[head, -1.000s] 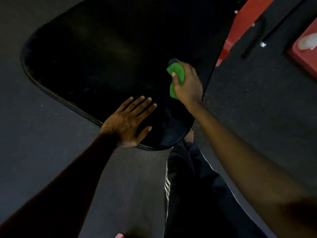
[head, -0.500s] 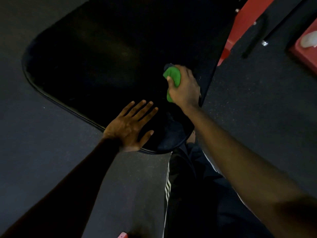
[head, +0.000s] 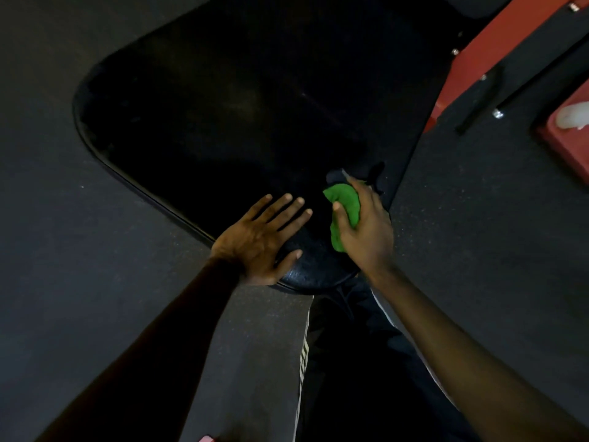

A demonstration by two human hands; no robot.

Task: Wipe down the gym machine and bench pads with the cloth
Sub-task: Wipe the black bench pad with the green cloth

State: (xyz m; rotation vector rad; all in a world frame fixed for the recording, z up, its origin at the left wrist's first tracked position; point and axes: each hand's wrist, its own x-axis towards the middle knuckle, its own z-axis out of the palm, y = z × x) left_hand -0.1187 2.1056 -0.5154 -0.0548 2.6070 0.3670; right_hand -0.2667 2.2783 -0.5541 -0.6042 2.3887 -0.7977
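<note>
A large black bench pad (head: 242, 116) with rounded corners fills the upper middle of the head view. My left hand (head: 259, 237) lies flat on its near corner, fingers straight and spread. My right hand (head: 366, 231) grips a bunched green cloth (head: 342, 208) and presses it on the pad close to the near right edge, just right of my left fingertips. A darker part of the cloth pokes out beyond my fingers.
Dark speckled rubber floor (head: 95, 282) surrounds the pad. A red machine frame (head: 497, 43) runs along the upper right, with a red block (head: 567, 145) carrying something white at the right edge. My dark striped trousers (head: 334, 362) are below the pad.
My right hand has drawn the green cloth back along the pad towards me and closer to my left hand. The left hand has stayed flat on the near corner.
</note>
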